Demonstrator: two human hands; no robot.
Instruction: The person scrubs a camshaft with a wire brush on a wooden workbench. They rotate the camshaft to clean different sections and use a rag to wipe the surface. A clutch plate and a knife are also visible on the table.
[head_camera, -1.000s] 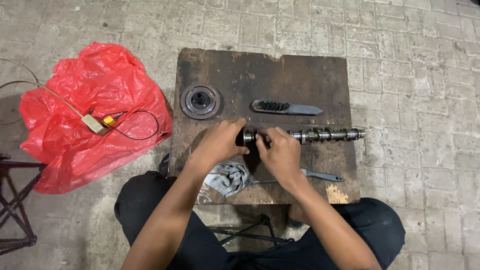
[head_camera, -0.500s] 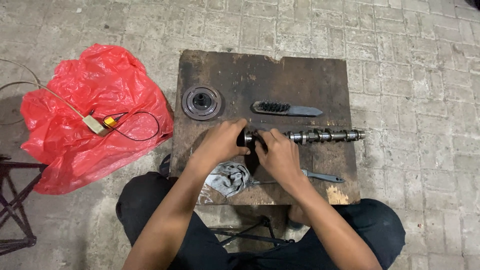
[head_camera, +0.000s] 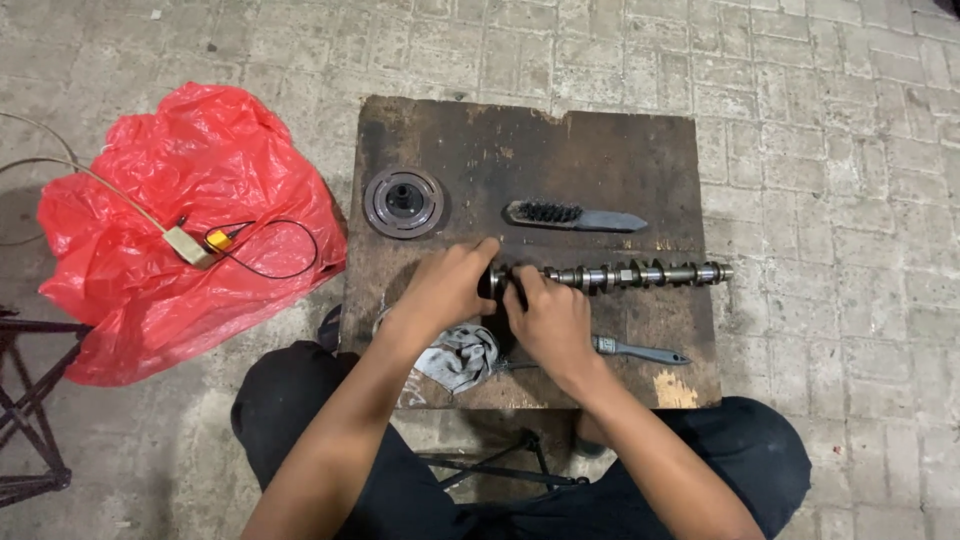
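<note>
Since the earlier pictures we see almost nothing shifted: both hands stay at the same end of the camshaft, and the shaft lies where it lay.

Going from left to right, we first meet the red plastic bag (head_camera: 190, 220) on the paved floor, with a small switch box and wires (head_camera: 200, 243) resting on it. Next comes the dark wooden surface (head_camera: 450, 140), carrying a round metal disc (head_camera: 403, 202) near its left edge. Below it our left hand (head_camera: 450, 285) curls its fingers over the thick left end of the camshaft (head_camera: 640, 274), and our right hand (head_camera: 548, 318) closes around the same end from the near side, just beside the left. A grey rag (head_camera: 458, 355) lies under the wrists. The camshaft lies flat, its long axis running left to right, the free end pointing right towards the surface's right edge. A wire brush (head_camera: 572, 214) lies parallel beyond it, a grey-handled tool (head_camera: 640, 351) nearer us.
</note>
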